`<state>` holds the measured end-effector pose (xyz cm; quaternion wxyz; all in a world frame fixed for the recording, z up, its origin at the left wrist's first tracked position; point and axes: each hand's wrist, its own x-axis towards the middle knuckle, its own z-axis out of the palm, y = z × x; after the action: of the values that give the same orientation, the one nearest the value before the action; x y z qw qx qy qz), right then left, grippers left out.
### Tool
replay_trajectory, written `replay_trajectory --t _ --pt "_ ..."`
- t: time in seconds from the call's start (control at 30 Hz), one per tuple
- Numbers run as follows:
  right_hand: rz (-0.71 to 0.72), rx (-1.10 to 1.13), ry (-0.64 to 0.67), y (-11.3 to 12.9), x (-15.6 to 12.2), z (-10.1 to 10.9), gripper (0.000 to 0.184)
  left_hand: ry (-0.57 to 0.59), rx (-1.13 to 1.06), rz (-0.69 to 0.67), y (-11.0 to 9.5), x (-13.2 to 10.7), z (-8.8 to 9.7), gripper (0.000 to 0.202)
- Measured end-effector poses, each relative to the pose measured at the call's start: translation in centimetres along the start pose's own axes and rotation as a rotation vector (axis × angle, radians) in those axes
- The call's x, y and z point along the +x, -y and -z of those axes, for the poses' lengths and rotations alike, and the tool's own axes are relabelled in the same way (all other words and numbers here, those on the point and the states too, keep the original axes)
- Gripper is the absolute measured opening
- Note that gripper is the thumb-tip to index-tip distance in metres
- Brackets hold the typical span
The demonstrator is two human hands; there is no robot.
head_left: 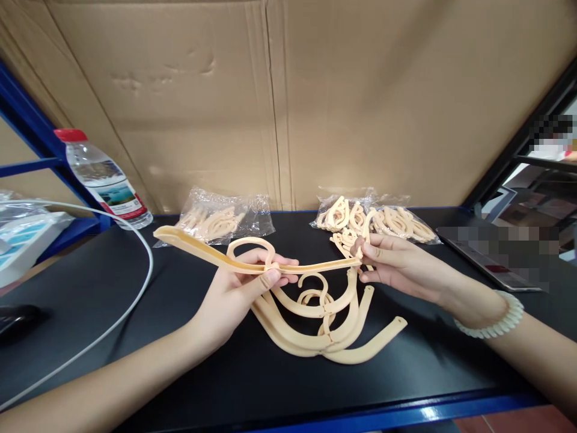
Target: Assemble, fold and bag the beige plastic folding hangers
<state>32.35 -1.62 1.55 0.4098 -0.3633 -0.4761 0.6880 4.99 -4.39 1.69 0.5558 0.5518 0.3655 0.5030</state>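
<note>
A beige plastic folding clothes hanger (192,245) is held up above the table, its hollow edge facing me and its hook curling up near the middle. My left hand (234,294) pinches it at the centre joint, thumb in front. At the far right tip of the hanger, my right hand (399,264) has its fingers closed; a small beige part shows between them, partly hidden. Below, several more beige hangers (311,344) lie overlapped on the black table, hooks pointing away from me. Behind my right fingers is a heap of small beige pieces (345,240).
Clear bags of beige parts (220,219), (403,224) lie along the cardboard wall (202,108). A red-capped water bottle (108,180) stands at the left. A white cable (148,282) curves past a black mouse (18,319). A flat dark device (491,258) lies at the right.
</note>
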Motion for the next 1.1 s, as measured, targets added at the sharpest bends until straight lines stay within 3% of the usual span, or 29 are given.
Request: replay_trajectory --t 0.27,0.7,1.1 --pt "-0.094 0.054 0.120 0.4 -0.3 -0.1 0.022 -0.032 0.011 0.008 0.1 -0.2 -0.1 0.017" --pt "-0.081 0.018 0.049 0.2 -0.4 -0.3 0.015 -0.037 0.068 -0.037 0.2 -0.2 -0.1 0.016" --pt "-0.056 -0.003 -0.008 -0.3 -0.5 -1.0 0.022 -0.052 0.119 -0.088 0.3 -0.2 -0.3 0.015"
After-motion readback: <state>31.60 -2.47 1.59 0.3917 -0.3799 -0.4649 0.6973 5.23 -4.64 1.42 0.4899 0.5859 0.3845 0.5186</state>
